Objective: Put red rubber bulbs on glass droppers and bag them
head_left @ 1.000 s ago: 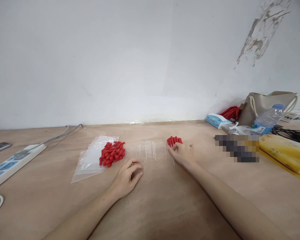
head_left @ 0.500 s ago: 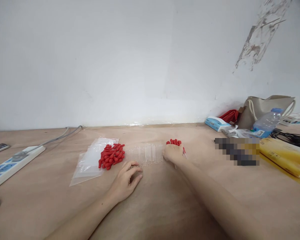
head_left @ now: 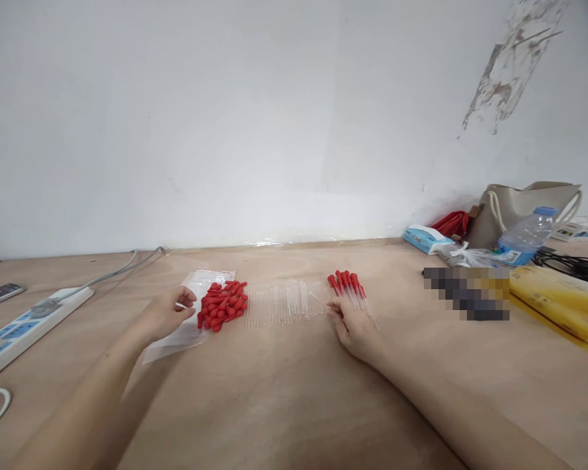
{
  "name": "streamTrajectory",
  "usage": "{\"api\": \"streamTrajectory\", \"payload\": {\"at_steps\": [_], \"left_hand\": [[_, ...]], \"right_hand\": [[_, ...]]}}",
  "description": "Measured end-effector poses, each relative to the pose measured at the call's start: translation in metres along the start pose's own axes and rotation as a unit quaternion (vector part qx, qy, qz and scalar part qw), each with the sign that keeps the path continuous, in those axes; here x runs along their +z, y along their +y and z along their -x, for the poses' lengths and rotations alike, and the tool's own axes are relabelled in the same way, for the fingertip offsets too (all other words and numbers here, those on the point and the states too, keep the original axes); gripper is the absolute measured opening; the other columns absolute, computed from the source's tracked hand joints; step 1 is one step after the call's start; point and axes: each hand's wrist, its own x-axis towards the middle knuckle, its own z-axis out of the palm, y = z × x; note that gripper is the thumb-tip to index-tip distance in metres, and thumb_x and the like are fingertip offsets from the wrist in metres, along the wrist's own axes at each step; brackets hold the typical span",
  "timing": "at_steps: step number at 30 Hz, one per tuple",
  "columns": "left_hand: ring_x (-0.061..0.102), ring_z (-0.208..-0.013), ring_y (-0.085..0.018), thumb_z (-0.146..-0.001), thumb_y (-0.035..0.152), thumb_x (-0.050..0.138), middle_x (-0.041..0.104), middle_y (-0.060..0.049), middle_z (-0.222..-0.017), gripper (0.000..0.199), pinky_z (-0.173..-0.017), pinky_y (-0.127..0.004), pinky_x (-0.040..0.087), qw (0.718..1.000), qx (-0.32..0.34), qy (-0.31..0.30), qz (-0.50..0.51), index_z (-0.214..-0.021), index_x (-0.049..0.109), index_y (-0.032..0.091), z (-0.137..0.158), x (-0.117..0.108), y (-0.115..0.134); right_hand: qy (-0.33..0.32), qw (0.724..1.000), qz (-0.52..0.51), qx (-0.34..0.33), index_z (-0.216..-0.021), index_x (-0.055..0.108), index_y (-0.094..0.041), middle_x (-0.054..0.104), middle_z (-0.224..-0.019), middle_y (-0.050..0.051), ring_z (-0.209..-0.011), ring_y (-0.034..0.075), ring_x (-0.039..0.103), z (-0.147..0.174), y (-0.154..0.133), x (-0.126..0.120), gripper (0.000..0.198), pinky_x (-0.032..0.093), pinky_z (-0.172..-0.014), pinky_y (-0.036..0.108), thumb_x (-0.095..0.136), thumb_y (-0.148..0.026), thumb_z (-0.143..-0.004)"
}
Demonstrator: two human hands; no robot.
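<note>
My left hand point(head_left: 169, 314) is over the plastic bags, its thumb and fingers apart, just left of a pile of red rubber dropper bulbs point(head_left: 223, 305). Nothing shows in its grasp. Clear glass dropper tubes point(head_left: 279, 303) lie side by side in a row to the right of the pile. My right hand point(head_left: 353, 326) has its fingers pinched on a thin clear dropper tube point(head_left: 316, 298), which points up and left toward the row's end. Behind this hand are several droppers point(head_left: 345, 282) with red bulbs fitted on clear tubes; their lower ends are partly hidden by it.
Flat clear plastic bags point(head_left: 198, 277) lie under and behind the bulb pile. A white power strip point(head_left: 34, 323) and a phone point(head_left: 0, 295) are on the left. To the right sit a blue box point(head_left: 425, 239), a plastic bottle point(head_left: 528, 236), a grey bag point(head_left: 500, 212) and a yellow packet point(head_left: 549, 294).
My left hand has moved left, from in front of the tubes to beside the bulb pile. My right hand has drawn back from the assembled droppers and now pinches a tube.
</note>
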Motion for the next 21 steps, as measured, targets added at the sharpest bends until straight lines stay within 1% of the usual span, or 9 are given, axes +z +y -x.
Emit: {"api": "streamTrajectory", "payload": {"at_steps": [3,6,10,14,16,19,20,21], "left_hand": [[0.061,-0.066,-0.021,-0.054,0.036,0.058,0.064,-0.003,-0.073,0.037,-0.059,-0.029,0.045,0.998,-0.051,-0.032,0.001,-0.085,0.054,0.017,-0.002,0.007,-0.009],[0.062,-0.063,-0.022,-0.052,0.035,0.058,0.065,-0.003,-0.065,0.033,-0.057,-0.028,0.044,0.996,-0.072,-0.057,-0.001,-0.080,0.059,0.015,-0.002,0.013,-0.007],[0.060,-0.061,-0.021,-0.053,0.035,0.055,0.063,-0.002,-0.060,0.024,-0.053,-0.026,0.041,0.995,-0.067,-0.072,-0.017,-0.065,0.061,0.016,-0.002,0.018,-0.004],[0.059,-0.064,-0.021,-0.053,0.034,0.055,0.064,-0.002,-0.062,0.021,-0.052,-0.025,0.041,0.995,-0.065,-0.051,-0.047,-0.063,0.060,0.017,-0.007,0.022,-0.013],[0.060,-0.064,-0.021,-0.054,0.033,0.055,0.064,-0.002,-0.062,0.019,-0.052,-0.025,0.041,0.995,-0.068,-0.052,-0.053,-0.062,0.059,0.017,-0.009,0.018,-0.018],[0.060,-0.062,-0.021,-0.055,0.031,0.056,0.063,-0.001,-0.059,0.015,-0.052,-0.025,0.043,0.995,-0.068,-0.055,-0.056,-0.062,0.059,0.017,-0.008,0.000,-0.016],[0.061,-0.062,-0.020,-0.055,0.030,0.056,0.064,-0.001,-0.059,0.015,-0.053,-0.025,0.044,0.995,-0.065,-0.043,-0.059,-0.063,0.060,0.018,-0.005,-0.007,-0.011],[0.061,-0.062,-0.020,-0.055,0.029,0.057,0.064,-0.001,-0.059,0.016,-0.053,-0.026,0.045,0.996,-0.061,-0.015,-0.059,-0.065,0.060,0.018,-0.002,-0.013,-0.003]], "right_hand": [[0.022,1.000,0.004,-0.010,-0.116,0.042,-0.019,0.059,-0.086,0.009,-0.081,0.021,0.057,0.004,-0.004,0.003,0.031,0.044,-0.069,0.037,0.034,-0.024,-0.087],[0.019,0.999,0.025,-0.023,-0.121,0.042,-0.020,0.059,-0.086,0.010,-0.080,0.022,0.056,0.005,-0.006,0.006,0.036,0.044,-0.070,0.039,0.033,-0.025,-0.087],[0.016,0.998,0.041,-0.052,-0.118,0.047,-0.021,0.059,-0.090,0.011,-0.081,0.022,0.056,0.006,-0.003,0.009,0.035,0.044,-0.070,0.039,0.030,-0.024,-0.089],[0.009,0.996,0.042,-0.079,-0.107,0.053,-0.020,0.060,-0.089,0.009,-0.083,0.020,0.055,0.007,-0.003,0.009,0.030,0.043,-0.073,0.036,0.030,-0.022,-0.089],[0.011,0.996,0.041,-0.078,-0.101,0.054,-0.019,0.060,-0.088,0.009,-0.082,0.019,0.055,0.007,-0.005,0.007,0.026,0.042,-0.074,0.034,0.031,-0.021,-0.089],[0.019,0.997,0.046,-0.064,-0.095,0.054,-0.018,0.059,-0.082,0.007,-0.076,0.018,0.055,0.006,-0.007,0.004,0.023,0.040,-0.071,0.033,0.033,-0.021,-0.088],[0.021,0.997,0.049,-0.060,-0.093,0.054,-0.018,0.059,-0.079,0.007,-0.073,0.018,0.055,0.005,-0.007,0.004,0.022,0.040,-0.070,0.032,0.033,-0.022,-0.087],[0.023,0.997,0.051,-0.056,-0.091,0.054,-0.018,0.058,-0.077,0.006,-0.071,0.017,0.054,0.005,-0.008,0.003,0.021,0.039,-0.069,0.032,0.034,-0.022,-0.087]]}}
